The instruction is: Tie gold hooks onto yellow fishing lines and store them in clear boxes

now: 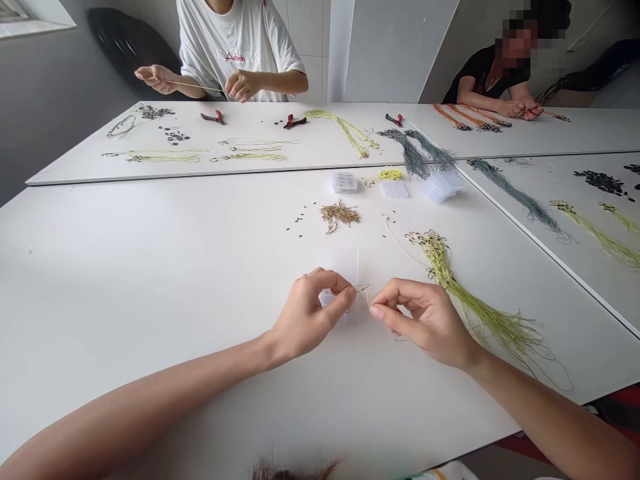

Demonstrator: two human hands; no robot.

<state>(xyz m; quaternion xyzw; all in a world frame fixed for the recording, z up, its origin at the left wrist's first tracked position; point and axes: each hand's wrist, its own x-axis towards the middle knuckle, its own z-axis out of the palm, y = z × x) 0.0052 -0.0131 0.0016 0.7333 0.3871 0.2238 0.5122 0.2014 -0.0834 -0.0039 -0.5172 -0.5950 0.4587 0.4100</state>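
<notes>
My left hand (313, 303) is closed, thumb and forefinger pinching a small hook-shaped metal piece (364, 289). Across a narrow gap, my right hand (423, 317) pinches the end of a thin pale cord (367, 299) that runs up to the metal piece. Both hands hover over a clear plastic box (350, 263), partly hidden by my left hand. A bundle of yellow-green cords (465, 293) with dark and metal ends lies beside my right hand. Beyond the box is a heap of small gold-coloured metal pieces (340, 215).
Clear plastic boxes (344, 182) and grey cord bundles (413, 152) lie further back on the white table (150, 267). Red-and-black pliers (295, 121) rest on the far table. A person in white (240, 40) stretches a cord; another in black (480, 80) handles orange cords (475, 117).
</notes>
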